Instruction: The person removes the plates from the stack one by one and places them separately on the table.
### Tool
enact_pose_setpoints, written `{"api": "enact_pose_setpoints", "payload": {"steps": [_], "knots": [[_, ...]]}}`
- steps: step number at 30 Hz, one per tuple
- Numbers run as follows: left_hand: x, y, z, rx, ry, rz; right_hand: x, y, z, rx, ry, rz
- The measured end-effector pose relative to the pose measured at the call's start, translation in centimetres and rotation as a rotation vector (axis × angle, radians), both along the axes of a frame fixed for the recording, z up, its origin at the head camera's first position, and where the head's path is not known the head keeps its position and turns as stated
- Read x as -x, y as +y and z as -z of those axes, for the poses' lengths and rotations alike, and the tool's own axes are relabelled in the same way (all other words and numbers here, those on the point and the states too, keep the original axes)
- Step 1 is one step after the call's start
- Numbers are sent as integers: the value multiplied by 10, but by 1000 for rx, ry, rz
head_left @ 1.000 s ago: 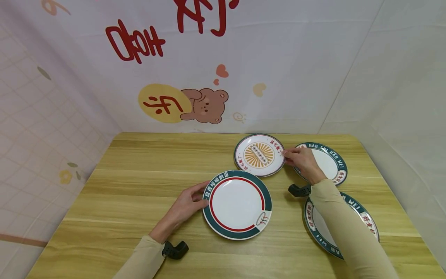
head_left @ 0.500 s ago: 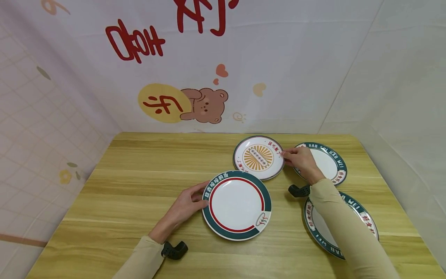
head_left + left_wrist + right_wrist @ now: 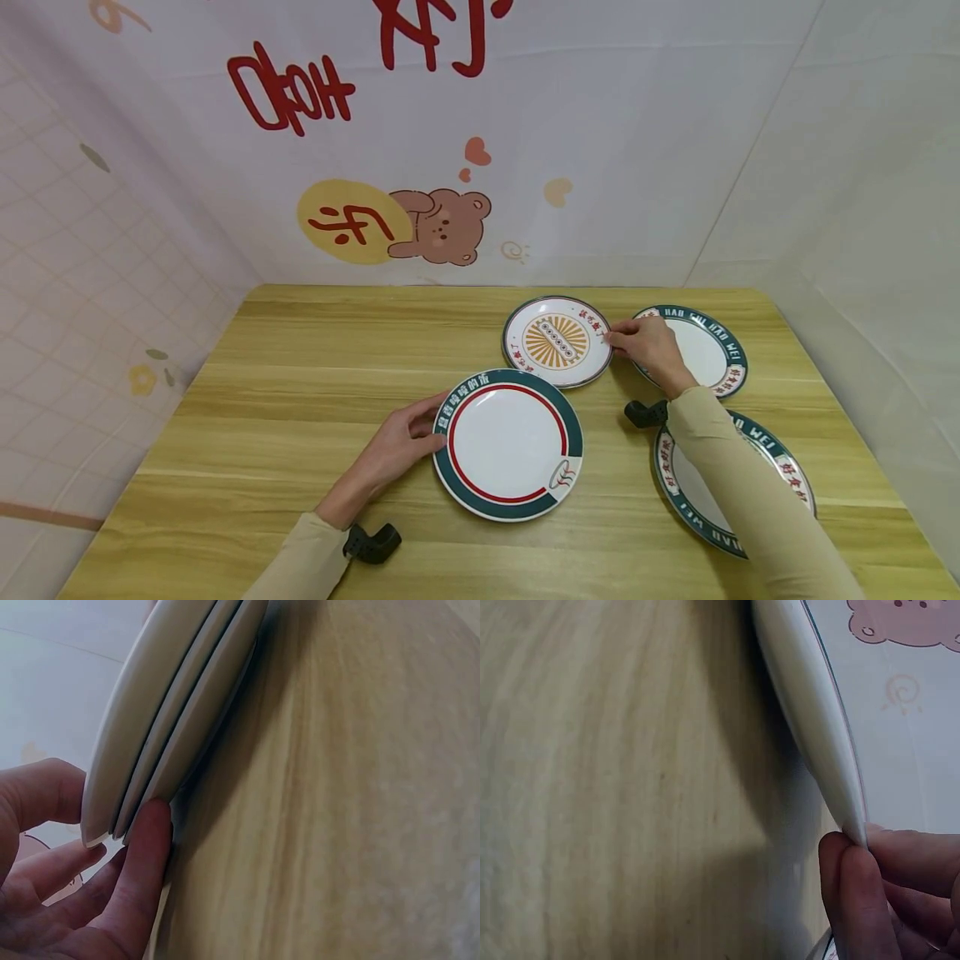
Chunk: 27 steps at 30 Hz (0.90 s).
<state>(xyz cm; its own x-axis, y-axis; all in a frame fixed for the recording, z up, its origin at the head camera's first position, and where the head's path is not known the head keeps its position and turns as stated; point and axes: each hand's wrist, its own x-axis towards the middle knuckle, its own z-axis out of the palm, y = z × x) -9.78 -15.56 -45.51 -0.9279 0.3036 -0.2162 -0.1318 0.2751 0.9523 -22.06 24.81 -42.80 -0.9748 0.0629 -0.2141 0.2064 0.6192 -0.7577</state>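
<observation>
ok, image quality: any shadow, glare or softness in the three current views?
Head: even light, printing on the sunburst plate clear; left wrist: dark shadow beside the stacked plates, table soft, pale sheen lower right; right wrist: dim, table grain soft, broad shadow left of the sunburst plate.

Plates (image 3: 514,446) look glossy ceramic, the table (image 3: 315,358) smooth wood, the backdrop (image 3: 637,125) matt cloth.
</observation>
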Motion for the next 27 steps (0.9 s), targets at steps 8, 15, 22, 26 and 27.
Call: {"api": "enact_pose_setpoints", "payload": {"steps": [8,15,22,26,27], "knots": [[0,-2,2,-14,1,11,0,-1,3,-63,36,-21],[0,-2,0,-8,1,3,-9,-6,-4,-106,76,-40],[0,-1,1,-22,-4,5,-26,-5,-17,-116,141,-44],[0,-1,2,-24,-5,1,-38,-6,-23,-51,134,-33],[0,-1,2,-24,-5,-2,-41,-7,-25,-21,127,-29]]}}
